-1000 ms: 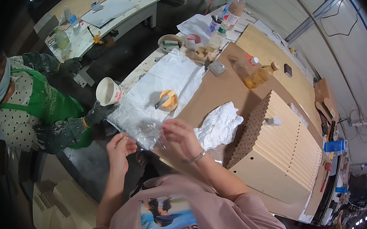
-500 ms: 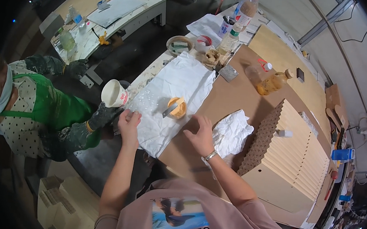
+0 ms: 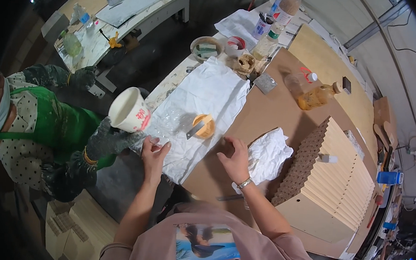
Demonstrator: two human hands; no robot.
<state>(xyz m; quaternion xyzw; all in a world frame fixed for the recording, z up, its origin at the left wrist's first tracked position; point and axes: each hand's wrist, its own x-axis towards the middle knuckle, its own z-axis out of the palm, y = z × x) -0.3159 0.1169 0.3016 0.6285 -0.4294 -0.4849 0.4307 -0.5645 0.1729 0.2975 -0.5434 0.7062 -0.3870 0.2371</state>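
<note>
My left hand is over the near left edge of the white cloth, fingers apart and nothing seen in them. To the right, my right hand is held with thumb and fingers apart, also holding nothing visible. Between and beyond them stands a small tub of orange paste, with a flat metal scraper leaning in it. Clear plastic film lies beside the tub. At my left, a co-worker's dark gloved hand holds a white paper bucket with red print, close to my left hand.
A crumpled white cloth lies right of my right hand, beside a ridged wooden piece. Farther off are a grey block, an amber-coloured bottle, a round bowl and several bottles. The co-worker wears a green apron.
The co-worker's bucket has come nearer and tilted a little. My left hand's fingers have spread apart, and my right hand's fingers have curled slightly.
</note>
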